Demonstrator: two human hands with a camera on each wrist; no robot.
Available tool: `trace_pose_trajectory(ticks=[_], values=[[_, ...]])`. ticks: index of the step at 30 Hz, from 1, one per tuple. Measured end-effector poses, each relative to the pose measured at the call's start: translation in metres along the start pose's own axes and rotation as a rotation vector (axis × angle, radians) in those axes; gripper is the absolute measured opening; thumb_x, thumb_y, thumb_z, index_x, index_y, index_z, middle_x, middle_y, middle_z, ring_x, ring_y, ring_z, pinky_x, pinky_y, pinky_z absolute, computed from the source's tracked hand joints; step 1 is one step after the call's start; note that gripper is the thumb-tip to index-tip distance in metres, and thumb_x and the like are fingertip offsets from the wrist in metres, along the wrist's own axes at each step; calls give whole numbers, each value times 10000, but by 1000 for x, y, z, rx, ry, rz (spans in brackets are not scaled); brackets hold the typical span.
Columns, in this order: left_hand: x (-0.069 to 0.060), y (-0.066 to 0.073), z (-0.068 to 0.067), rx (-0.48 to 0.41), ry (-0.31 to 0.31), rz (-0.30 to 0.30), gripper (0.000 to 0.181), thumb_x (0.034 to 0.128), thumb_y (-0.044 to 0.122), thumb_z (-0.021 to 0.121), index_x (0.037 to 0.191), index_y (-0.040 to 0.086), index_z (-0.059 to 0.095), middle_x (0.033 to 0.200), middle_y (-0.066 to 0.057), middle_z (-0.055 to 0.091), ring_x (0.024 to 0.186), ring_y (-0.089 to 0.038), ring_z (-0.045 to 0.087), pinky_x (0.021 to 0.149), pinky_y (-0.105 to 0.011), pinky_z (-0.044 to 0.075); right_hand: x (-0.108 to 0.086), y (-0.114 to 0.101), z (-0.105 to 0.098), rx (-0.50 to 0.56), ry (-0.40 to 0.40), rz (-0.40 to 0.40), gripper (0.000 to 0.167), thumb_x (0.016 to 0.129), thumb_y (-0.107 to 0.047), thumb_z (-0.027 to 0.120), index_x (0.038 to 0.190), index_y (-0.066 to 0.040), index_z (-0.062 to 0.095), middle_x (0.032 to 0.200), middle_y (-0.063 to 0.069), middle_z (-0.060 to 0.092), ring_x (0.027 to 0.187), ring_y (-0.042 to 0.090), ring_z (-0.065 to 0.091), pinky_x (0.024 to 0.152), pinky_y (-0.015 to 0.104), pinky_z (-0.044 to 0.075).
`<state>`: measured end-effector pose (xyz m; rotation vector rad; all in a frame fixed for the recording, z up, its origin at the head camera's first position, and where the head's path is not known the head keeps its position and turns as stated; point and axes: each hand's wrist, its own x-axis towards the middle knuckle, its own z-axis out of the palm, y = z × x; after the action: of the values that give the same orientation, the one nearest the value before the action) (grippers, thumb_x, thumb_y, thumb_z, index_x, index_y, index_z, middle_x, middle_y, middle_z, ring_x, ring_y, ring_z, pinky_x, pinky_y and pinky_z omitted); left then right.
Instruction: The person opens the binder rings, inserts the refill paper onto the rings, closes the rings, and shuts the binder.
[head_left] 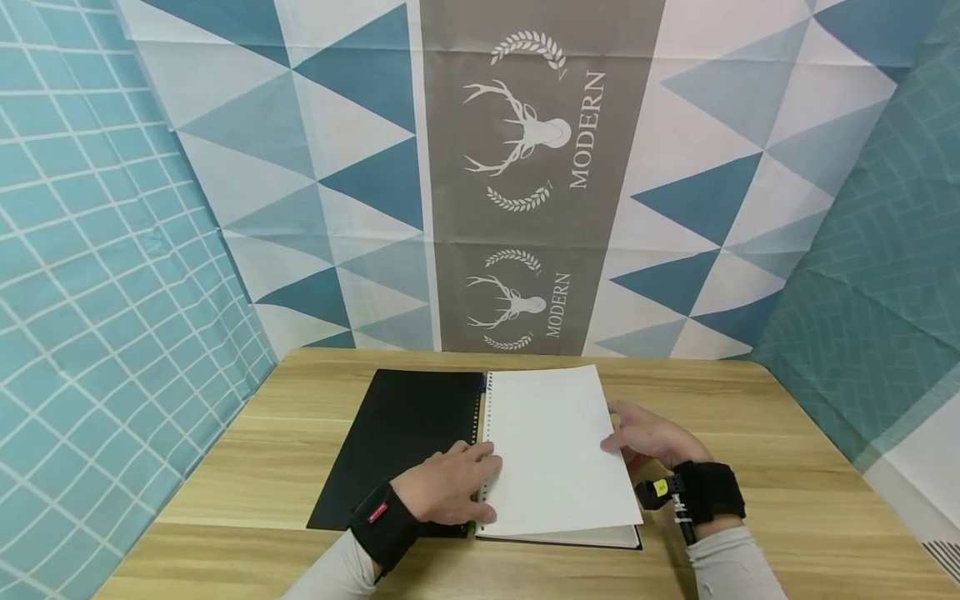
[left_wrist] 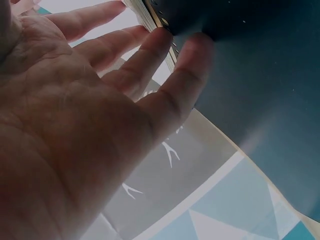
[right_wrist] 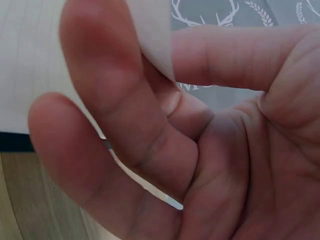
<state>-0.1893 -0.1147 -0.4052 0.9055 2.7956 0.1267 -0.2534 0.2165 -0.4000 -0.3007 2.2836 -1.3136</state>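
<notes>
An open loose-leaf notebook [head_left: 551, 450] lies on the table, white pages to the right and its black cover [head_left: 408, 442] to the left. My left hand [head_left: 453, 483] rests over the punched inner margin, fingers extended and touching the page near the binding. In the left wrist view the left hand [left_wrist: 95, 100] has its fingers spread beside the dark cover [left_wrist: 260, 80]. At the notebook's right edge, my right hand [head_left: 648, 437] pinches the top page, whose lower side stands slightly off the pages below. The right wrist view shows the sheet's edge [right_wrist: 155, 40] among the right hand's fingers [right_wrist: 105, 65].
The wooden table [head_left: 757, 467] extends on both sides of the notebook. Behind it hangs a patterned cloth [head_left: 540, 208] with triangles and deer heads. Tiled-pattern cloth [head_left: 90, 250] stands along the left side, and teal cloth [head_left: 885, 292] along the right.
</notes>
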Motion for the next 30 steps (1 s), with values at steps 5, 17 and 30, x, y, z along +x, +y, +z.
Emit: trace_pose_trajectory(ticks=[5, 17, 30], values=[[0, 0, 0, 22, 10, -4, 673, 874, 539, 748, 1409, 181, 549, 1495, -56, 505, 1128, -242, 533, 906, -394, 547, 0, 3, 1, -26, 23, 33, 812, 908, -16, 639, 1582, 34, 189, 884, 162, 764, 723, 310, 746, 653, 462, 615], [2, -2, 1, 2, 8, -69, 774, 853, 576, 746, 1472, 164, 531, 1571, -61, 479, 1176, -264, 528, 944, -431, 559, 2, 7, 12, -131, 64, 50, 762, 830, 35, 648, 1497, 42, 281, 672, 105, 666, 451, 181, 567, 458, 321, 518], [3, -5, 1, 25, -2, -62, 792, 853, 582, 741, 1489, 162, 526, 1586, -43, 476, 1196, -249, 540, 1000, -414, 542, 0, -2, 16, -392, 180, 92, 662, 858, -21, 668, 1448, 59, 379, 660, 87, 573, 517, 201, 506, 443, 280, 406]])
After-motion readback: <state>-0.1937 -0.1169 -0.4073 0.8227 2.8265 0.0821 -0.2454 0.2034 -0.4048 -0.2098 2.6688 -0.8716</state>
